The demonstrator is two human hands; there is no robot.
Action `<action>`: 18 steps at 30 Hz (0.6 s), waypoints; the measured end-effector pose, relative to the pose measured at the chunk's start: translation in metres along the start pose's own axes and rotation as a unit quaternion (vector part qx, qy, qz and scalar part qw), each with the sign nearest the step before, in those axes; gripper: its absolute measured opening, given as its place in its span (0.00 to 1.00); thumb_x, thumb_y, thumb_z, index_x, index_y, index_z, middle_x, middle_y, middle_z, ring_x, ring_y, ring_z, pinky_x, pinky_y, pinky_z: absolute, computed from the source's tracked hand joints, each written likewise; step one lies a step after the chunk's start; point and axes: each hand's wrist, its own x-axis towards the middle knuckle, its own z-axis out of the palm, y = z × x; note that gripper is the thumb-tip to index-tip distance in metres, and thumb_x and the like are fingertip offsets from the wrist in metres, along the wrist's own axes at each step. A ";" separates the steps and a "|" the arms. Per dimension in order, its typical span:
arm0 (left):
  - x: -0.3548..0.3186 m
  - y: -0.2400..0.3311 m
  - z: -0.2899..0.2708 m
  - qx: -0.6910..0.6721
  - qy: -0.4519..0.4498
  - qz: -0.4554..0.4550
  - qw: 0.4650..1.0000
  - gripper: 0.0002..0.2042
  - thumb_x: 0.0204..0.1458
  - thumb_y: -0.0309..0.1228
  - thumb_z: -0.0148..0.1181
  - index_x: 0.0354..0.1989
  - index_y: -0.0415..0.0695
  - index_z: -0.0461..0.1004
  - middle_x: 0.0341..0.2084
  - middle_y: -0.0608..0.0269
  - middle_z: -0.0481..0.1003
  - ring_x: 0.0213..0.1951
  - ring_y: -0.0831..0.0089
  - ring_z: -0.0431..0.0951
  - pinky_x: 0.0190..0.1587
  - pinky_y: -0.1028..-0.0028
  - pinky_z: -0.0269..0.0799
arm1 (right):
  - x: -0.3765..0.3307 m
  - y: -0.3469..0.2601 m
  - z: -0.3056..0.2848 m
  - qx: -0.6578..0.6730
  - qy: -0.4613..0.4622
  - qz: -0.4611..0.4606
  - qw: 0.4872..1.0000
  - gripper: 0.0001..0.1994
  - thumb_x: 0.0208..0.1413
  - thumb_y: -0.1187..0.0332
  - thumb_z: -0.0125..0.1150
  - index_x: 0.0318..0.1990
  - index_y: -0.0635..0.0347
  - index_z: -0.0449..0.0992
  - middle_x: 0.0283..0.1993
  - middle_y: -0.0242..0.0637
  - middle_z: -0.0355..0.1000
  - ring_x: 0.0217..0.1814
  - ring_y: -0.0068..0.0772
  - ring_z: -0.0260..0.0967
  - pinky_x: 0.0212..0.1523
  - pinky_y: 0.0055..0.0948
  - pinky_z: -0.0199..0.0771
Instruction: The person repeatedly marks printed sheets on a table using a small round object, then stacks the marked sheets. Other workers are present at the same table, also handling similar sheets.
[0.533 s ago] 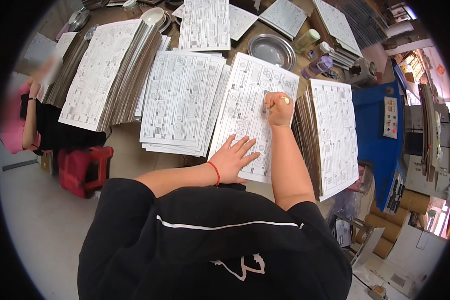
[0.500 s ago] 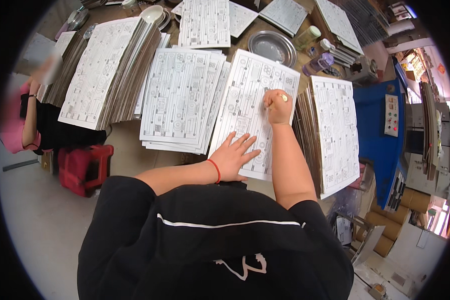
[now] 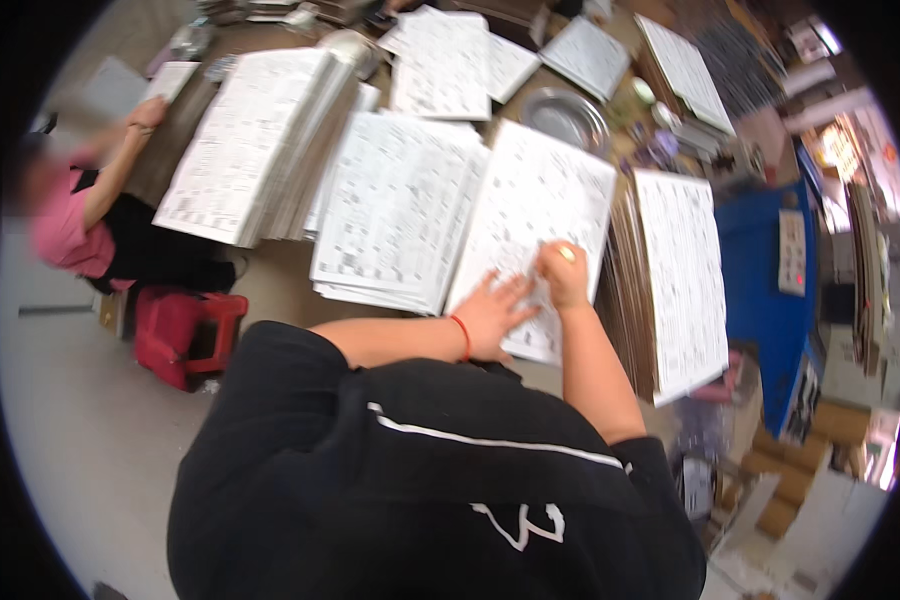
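Observation:
A white board or sheet printed with fine line drawings (image 3: 545, 175) lies in front of me on the table. My left hand (image 3: 492, 315), with a red cord at the wrist, rests palm down on its near part, fingers spread. Just right of it, my right hand (image 3: 562, 278) is closed in a fist around a small tool. Only the tool's pale yellow rounded end (image 3: 567, 254) sticks out of the fist; its working end is hidden, so its kind cannot be told. The fist is low over the printed surface.
Loose printed sheets (image 3: 400, 210) lie to the left, beside a tall stack (image 3: 245, 150). Another thick stack (image 3: 682, 280) stands close on the right. A metal bowl (image 3: 564, 118) sits beyond. A blue machine (image 3: 765, 260) is farther right. At the left, a co-worker in pink (image 3: 75, 225) is near a red stool (image 3: 185, 335).
My right fist has moved nearer to me over the printed surface, closer to my left hand, which stays flat. The whole view has shifted slightly. The co-worker's arm has moved.

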 end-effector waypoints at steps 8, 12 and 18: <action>-0.017 -0.006 -0.018 -0.034 0.074 0.073 0.994 0.34 0.50 0.50 0.61 0.61 0.41 0.65 0.61 0.39 0.61 0.63 0.43 0.61 0.62 0.53 0.60 | -0.042 -0.051 -0.046 0.075 0.110 -0.288 0.948 0.07 0.49 0.75 0.50 0.21 0.65 0.69 0.23 0.43 0.70 0.24 0.36 0.65 0.29 0.34 0.66; -0.042 -0.039 -0.057 -0.107 0.211 0.058 0.970 0.25 0.54 0.33 0.57 0.61 0.42 0.66 0.60 0.43 0.64 0.58 0.49 0.69 0.61 0.62 0.64 | -0.063 -0.099 -0.068 0.026 0.139 -0.387 0.911 0.10 0.50 0.72 0.47 0.17 0.60 0.63 0.18 0.35 0.60 0.21 0.27 0.52 0.27 0.29 0.53; -0.106 -0.095 -0.071 -0.161 0.486 -0.161 0.844 0.27 0.46 0.17 0.55 0.59 0.45 0.70 0.56 0.48 0.71 0.54 0.53 0.73 0.56 0.64 0.69 | -0.076 -0.040 -0.048 -0.021 0.085 -0.246 0.965 0.11 0.49 0.73 0.55 0.17 0.60 0.66 0.18 0.32 0.63 0.21 0.22 0.57 0.24 0.24 0.54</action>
